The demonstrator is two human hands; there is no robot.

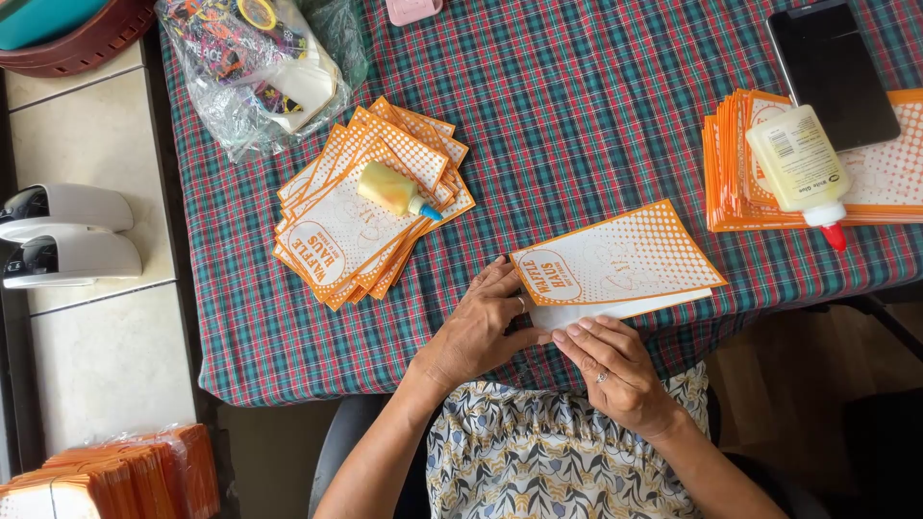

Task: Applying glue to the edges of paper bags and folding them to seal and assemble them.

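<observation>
Hands: both rest at the near table edge, on one orange-and-white card (615, 261).
Left hand (481, 322): lies flat at the card's left end, fingers together and curved, tips touching its white lower flap; it grips nothing.
Right hand (615, 370): sits just below the card, fingers pressed side by side, tips pushing down on the white flap near its left corner.
Card: printed side up, slightly tilted, on the plaid tablecloth (577, 115) close to the person's lap; a white strip shows under its lower edge.
Left pile (356, 216): fanned orange cards, well apart from the hands, with a small yellow glue bottle (394, 190) lying on top.
Right stack (760, 183): neater orange cards at the table's right, a bigger white glue bottle (800, 165) with red tip lying across it.
Phone (832, 72): dark, face up, partly over the right stack.
Bag (255, 67): clear plastic, holding colourful bits, at the far left of the table.
Floor stack (111, 476): more orange cards, wrapped, bottom left corner.
</observation>
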